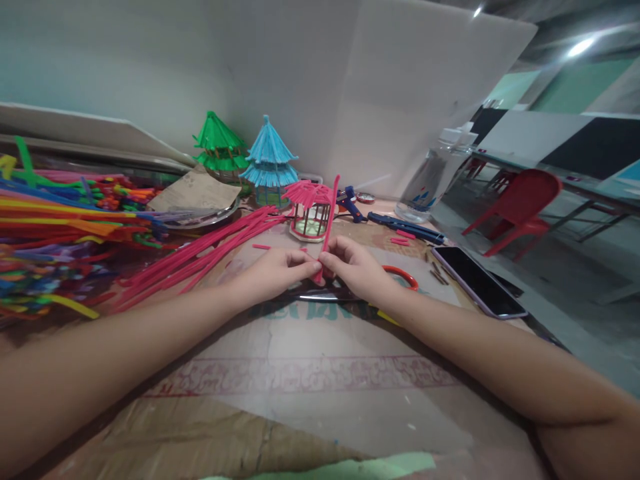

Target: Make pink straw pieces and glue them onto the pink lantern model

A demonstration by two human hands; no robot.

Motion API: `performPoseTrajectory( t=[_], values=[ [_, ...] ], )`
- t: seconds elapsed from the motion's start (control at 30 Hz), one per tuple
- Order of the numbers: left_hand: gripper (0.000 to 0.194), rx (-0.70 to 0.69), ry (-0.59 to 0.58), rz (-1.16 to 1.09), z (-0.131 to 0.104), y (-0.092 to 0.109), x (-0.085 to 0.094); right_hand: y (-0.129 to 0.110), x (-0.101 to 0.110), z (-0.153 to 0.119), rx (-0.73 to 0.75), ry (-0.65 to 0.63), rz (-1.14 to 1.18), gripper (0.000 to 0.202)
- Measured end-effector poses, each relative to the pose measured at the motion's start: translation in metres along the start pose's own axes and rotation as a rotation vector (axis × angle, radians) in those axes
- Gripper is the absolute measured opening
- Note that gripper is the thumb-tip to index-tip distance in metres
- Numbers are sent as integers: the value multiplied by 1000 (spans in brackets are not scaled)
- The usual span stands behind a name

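A pink pipe cleaner (331,217) stands almost upright between my two hands, its lower end pinched in the fingertips. My left hand (280,270) closes thumb and finger on the bottom of it. Just above, my right hand (353,267) also has its fingers pressed together on it. Behind the hands sits a small hut model (310,223) with brown posts and a pink fuzzy roof. Short cut pink pieces (403,237) lie to the right, and long pink pipe cleaners (200,253) are bundled to the left. Scissors with an orange handle (403,275) lie partly under my right wrist.
Green (217,143) and blue (270,160) huts stand at the back. Heaps of coloured pipe cleaners (65,227) fill the left side. A glue gun (351,203), box cutter (407,227), clear bottle (433,177) and phone (479,281) are on the right. A red chair (520,203) stands beyond.
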State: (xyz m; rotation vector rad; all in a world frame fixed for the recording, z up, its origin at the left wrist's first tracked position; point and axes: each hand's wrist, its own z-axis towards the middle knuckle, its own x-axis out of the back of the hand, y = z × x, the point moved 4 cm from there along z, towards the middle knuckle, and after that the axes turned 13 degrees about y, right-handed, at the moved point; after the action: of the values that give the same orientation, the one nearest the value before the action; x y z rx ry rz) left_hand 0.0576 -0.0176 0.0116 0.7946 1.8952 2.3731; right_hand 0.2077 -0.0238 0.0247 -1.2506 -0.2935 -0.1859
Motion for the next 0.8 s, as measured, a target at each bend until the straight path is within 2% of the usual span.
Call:
performPoseTrajectory(
  t=[0.23, 0.8],
  values=[
    [37, 2, 13, 58, -1, 4, 1, 1, -2, -1, -38, -54, 75, 18],
    [32, 32, -3, 49, -1, 3, 1, 4, 0, 1, -10, -20, 19, 19]
  ],
)
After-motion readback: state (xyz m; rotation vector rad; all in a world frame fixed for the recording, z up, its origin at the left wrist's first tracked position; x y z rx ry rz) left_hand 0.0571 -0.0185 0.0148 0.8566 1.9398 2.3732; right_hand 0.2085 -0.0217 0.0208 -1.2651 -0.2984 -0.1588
